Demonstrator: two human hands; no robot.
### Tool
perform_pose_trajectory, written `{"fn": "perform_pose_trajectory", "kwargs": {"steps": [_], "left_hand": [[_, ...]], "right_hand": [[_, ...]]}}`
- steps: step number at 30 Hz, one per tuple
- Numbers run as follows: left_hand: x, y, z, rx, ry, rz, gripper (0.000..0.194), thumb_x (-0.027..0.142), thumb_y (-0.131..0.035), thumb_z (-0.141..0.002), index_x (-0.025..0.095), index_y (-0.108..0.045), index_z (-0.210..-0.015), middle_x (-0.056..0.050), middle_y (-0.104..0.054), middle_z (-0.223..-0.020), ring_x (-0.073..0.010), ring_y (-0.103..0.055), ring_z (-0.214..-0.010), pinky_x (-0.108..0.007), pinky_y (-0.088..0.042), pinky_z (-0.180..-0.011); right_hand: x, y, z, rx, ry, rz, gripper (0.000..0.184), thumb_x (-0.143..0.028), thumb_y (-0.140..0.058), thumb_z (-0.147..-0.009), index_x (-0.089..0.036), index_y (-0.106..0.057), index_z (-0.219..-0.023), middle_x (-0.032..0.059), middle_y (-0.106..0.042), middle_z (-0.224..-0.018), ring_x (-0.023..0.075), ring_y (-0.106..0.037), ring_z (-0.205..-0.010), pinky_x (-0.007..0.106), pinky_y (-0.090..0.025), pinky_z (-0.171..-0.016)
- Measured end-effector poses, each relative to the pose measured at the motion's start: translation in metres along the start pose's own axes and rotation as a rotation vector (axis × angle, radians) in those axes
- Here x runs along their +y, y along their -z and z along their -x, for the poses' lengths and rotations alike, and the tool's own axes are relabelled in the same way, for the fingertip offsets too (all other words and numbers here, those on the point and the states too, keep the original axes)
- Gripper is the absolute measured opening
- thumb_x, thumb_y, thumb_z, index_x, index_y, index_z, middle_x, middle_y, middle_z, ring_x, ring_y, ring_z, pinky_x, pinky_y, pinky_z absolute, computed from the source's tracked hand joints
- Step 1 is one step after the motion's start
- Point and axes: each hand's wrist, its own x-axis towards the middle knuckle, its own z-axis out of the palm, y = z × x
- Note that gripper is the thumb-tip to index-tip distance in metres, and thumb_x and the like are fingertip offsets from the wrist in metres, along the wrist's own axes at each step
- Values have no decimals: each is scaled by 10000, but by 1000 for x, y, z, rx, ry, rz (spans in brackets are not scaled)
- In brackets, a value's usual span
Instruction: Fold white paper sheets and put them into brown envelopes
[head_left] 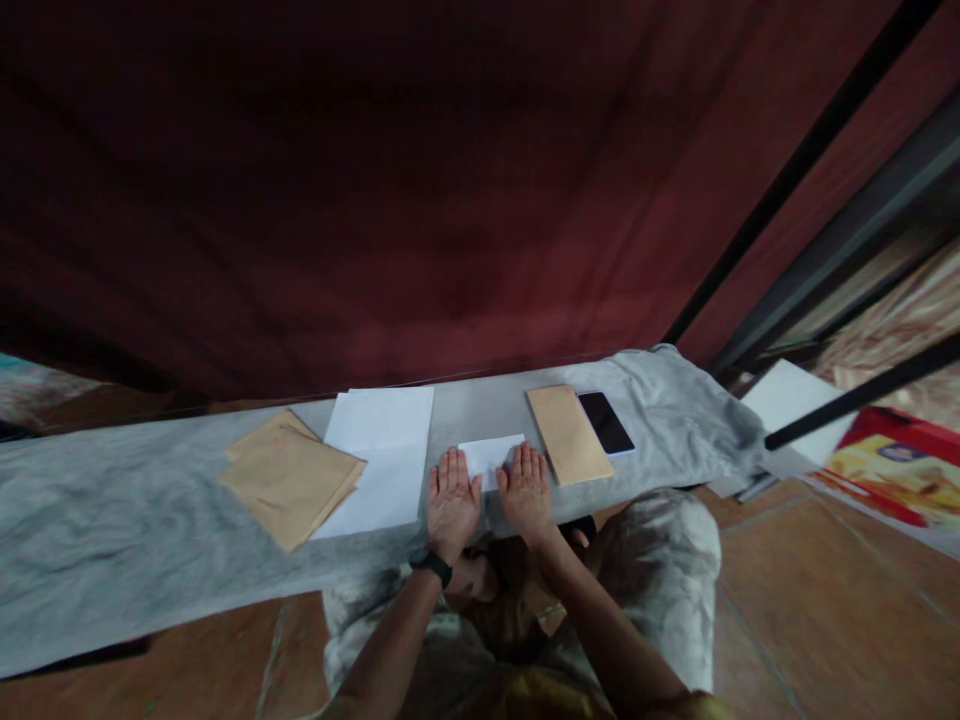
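Observation:
A small folded sheet of white paper (489, 455) lies flat on the grey cloth between my hands. My left hand (453, 500) rests on its left end, palm down with the fingers stretched forward. Over the right end lies my right hand (528, 492), also flat and stretched out. Just left of my left hand are white paper sheets (382, 450), partly covered by several brown envelopes (296, 480). To the right of my right hand lies a single brown envelope (570, 435), with a dark-screened phone (606, 422) along its right edge.
A long narrow bench covered with grey cloth (150, 520) runs across in front of my knees. Behind it hangs a dark red curtain (450, 200). Black poles (795, 180) slant at the right, near a red and yellow box (900, 465) and a white board (795, 405).

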Motion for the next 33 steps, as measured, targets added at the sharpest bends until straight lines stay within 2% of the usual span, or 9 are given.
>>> {"fn": "perform_pose_trajectory", "kwargs": {"steps": [4, 6, 9, 14, 18, 21, 27, 30, 33], "left_hand": [[-1, 1, -1, -7, -2, -21, 598, 366, -281, -1005, 48, -380, -1502, -191, -412, -1545, -292, -336, -1469, -521, -285, -1192], [-1, 0, -2, -8, 5, -30, 596, 370, -285, -1006, 46, -393, -1493, -189, -421, -1541, -291, -342, -1466, -516, -280, -1195], [0, -1, -1, -2, 1, -48, 593, 375, -279, -1008, 47, -402, -1486, -190, -430, -1535, -289, -363, -1455, -513, -287, -1191], [0, 1, 0, 10, -13, -54, 597, 369, -273, -1009, 35, -387, -1491, -196, -427, -1533, -290, -357, -1458, -519, -293, -1190], [-3, 4, 1, 9, -14, -25, 588, 371, -284, -1011, 41, -397, -1484, -193, -427, -1536, -295, -343, -1465, -526, -306, -1187], [3, 2, -2, 25, 1, 19, 563, 353, -276, -1019, 55, -405, -1479, -190, -441, -1529, -286, -351, -1462, -512, -330, -1181], [36, -6, -19, -104, -207, 140, 532, 336, -256, -1036, 88, -400, -1484, -163, -452, -1529, -262, -368, -1455, -491, -357, -1169], [39, -7, -24, -129, -172, 120, 563, 384, -275, -1030, 83, -401, -1489, -175, -437, -1535, -270, -349, -1464, -499, -324, -1186], [27, -6, -22, -139, -135, 86, 588, 414, -291, -1022, 81, -401, -1494, -171, -407, -1553, -270, -315, -1480, -495, -295, -1201]], "right_hand": [[-9, -2, -13, -63, 111, -79, 526, -348, -349, -1039, -81, -432, -1484, 185, -432, -1531, 298, -372, -1439, 508, -267, -1181], [-10, -6, -17, -55, 149, -111, 518, -354, -363, -1035, -102, -441, -1481, 177, -426, -1537, 297, -370, -1442, 514, -283, -1174], [-8, -11, -19, -5, 118, -109, 543, -354, -384, -1030, -71, -411, -1492, 213, -390, -1547, 315, -353, -1451, 535, -298, -1160], [4, -12, -20, 27, 27, -37, 576, -370, -343, -1042, 1, -402, -1478, 253, -390, -1534, 325, -379, -1433, 496, -315, -1155], [9, -10, -19, 55, 18, -21, 592, -364, -325, -1043, 12, -363, -1498, 258, -382, -1537, 334, -389, -1425, 497, -321, -1151], [9, -8, -19, 28, 9, -25, 603, -357, -323, -1041, 25, -337, -1507, 261, -359, -1549, 335, -363, -1440, 492, -302, -1164], [11, -6, -17, -88, 8, -44, 585, -275, -308, -1020, 9, -293, -1532, 232, -263, -1596, 322, -281, -1483, 500, -256, -1192], [11, -7, -17, -86, -2, -65, 593, -286, -315, -1020, -2, -279, -1540, 225, -256, -1599, 325, -273, -1487, 516, -255, -1191], [9, -7, -18, -63, -18, -71, 588, -300, -329, -1027, 4, -304, -1530, 235, -275, -1590, 330, -292, -1479, 512, -263, -1187]]}}
